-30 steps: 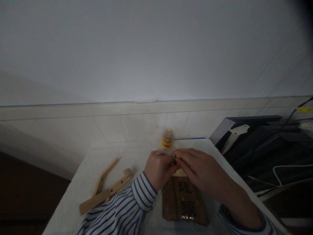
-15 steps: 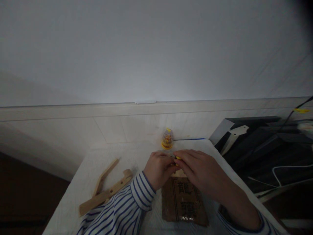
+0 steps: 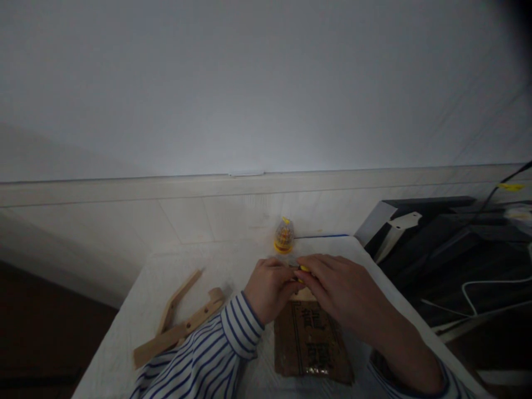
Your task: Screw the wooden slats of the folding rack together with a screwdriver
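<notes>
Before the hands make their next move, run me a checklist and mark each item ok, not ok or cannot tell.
1. Right hand has a grip on the yellow piece: ok, the piece shows inside that grip.
2. Left hand has a secure hold: cannot tell, the hand hides what it grips.
3. Yellow piece fully in view: not ok, the right hand covers part of it.
4. Tub upright: ok, it stands on its yellow base beyond the hands.
5. Wooden parts free of the left sleeve: cannot tell, the sleeve overlaps them in this view.
</notes>
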